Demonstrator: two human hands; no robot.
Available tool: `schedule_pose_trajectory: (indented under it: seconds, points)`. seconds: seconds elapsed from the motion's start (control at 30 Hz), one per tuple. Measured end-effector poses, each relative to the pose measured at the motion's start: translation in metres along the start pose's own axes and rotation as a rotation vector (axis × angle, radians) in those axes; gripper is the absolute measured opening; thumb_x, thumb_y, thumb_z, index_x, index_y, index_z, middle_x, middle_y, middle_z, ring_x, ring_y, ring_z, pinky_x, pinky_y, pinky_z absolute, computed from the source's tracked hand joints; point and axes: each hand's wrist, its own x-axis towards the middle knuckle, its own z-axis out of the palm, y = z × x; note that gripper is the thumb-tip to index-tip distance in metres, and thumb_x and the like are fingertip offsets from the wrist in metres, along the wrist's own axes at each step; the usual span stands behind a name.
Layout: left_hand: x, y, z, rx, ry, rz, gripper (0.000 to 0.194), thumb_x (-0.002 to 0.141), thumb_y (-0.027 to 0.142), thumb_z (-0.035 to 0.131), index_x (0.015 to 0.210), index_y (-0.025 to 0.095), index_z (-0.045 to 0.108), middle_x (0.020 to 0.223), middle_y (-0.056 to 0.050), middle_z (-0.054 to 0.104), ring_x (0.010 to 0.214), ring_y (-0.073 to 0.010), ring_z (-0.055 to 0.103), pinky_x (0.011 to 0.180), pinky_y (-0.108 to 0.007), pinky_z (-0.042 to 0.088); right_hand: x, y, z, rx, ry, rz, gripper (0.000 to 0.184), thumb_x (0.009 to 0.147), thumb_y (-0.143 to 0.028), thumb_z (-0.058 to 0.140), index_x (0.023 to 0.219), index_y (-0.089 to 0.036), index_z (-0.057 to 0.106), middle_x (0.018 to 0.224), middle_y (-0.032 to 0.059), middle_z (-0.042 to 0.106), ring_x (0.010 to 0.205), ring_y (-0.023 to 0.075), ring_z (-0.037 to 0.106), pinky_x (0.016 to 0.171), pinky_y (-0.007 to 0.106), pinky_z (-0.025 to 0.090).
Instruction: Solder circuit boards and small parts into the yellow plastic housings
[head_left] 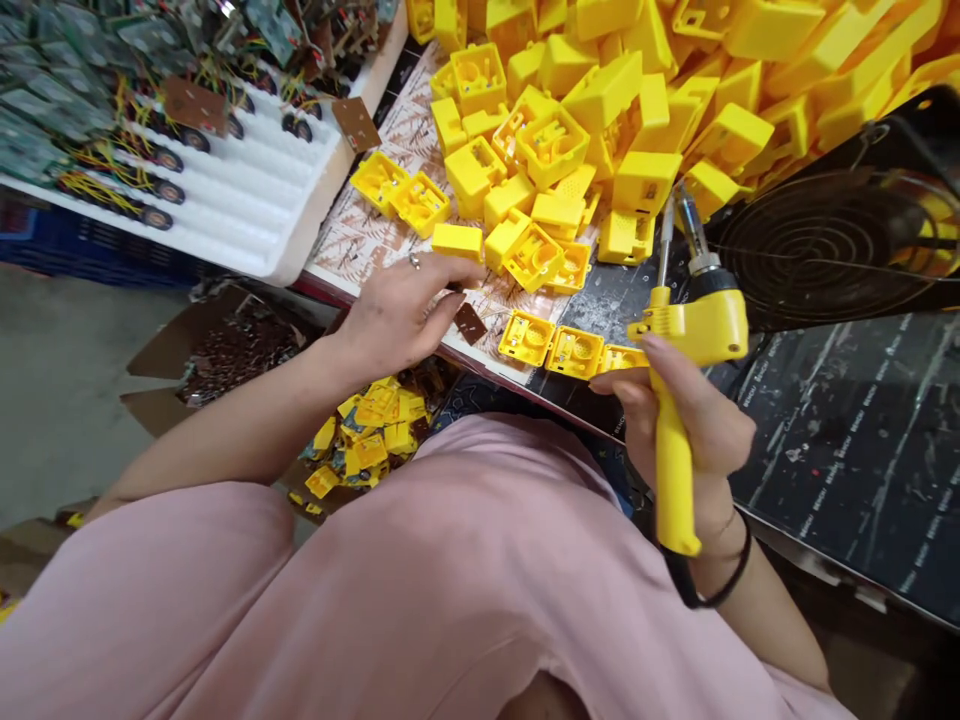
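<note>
My right hand (pixel 686 410) is wrapped round the yellow grip of a soldering gun (pixel 675 470), its metal tip pointing away from me. The fingertips of that hand are at the nearest of the open yellow plastic cases (pixel 575 352) lined up along the table edge; whether they touch it I cannot tell. My left hand (pixel 409 305), with a ring on one finger, is over the table edge, thumb and forefinger apart. Just past its thumb lies a small brown circuit board (pixel 471 322). Close to its fingertips is a closed-side-up yellow case (pixel 457 241).
A large heap of yellow cases (pixel 562 130) covers the back of the table. At left, a white foam tray (pixel 255 200) bears green circuit boards (pixel 45 120) with wired round parts. A black fan (pixel 810 240) stands at right. Below the table are scraps of yellow parts (pixel 375 430).
</note>
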Motion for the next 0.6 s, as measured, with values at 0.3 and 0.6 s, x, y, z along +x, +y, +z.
schedule_pose_trajectory:
  seconds: [0.3, 0.6]
  points:
    - [0.019, 0.007, -0.005, 0.001, -0.225, -0.169, 0.052, 0.096, 0.052, 0.046, 0.114, 0.014, 0.078, 0.092, -0.009, 0.078, 0.084, -0.0207, 0.071, 0.079, -0.033, 0.054, 0.026, -0.004, 0.049, -0.077, -0.145, -0.226, 0.034, 0.097, -0.039, 0.072, 0.127, -0.028, 0.061, 0.092, 0.0002, 0.069, 0.091, 0.0212, 0.071, 0.117, 0.049, 0.048]
    - [0.023, 0.007, 0.019, -0.169, -0.162, -0.021, 0.027, 0.090, 0.036, 0.054, 0.087, 0.016, 0.073, 0.093, -0.007, 0.077, 0.092, -0.0197, 0.072, 0.087, -0.032, 0.053, 0.022, -0.004, 0.049, -0.161, -0.167, -0.278, 0.027, 0.104, -0.032, 0.061, 0.129, -0.026, 0.056, 0.089, 0.0001, 0.068, 0.081, 0.0176, 0.067, 0.108, 0.042, 0.053]
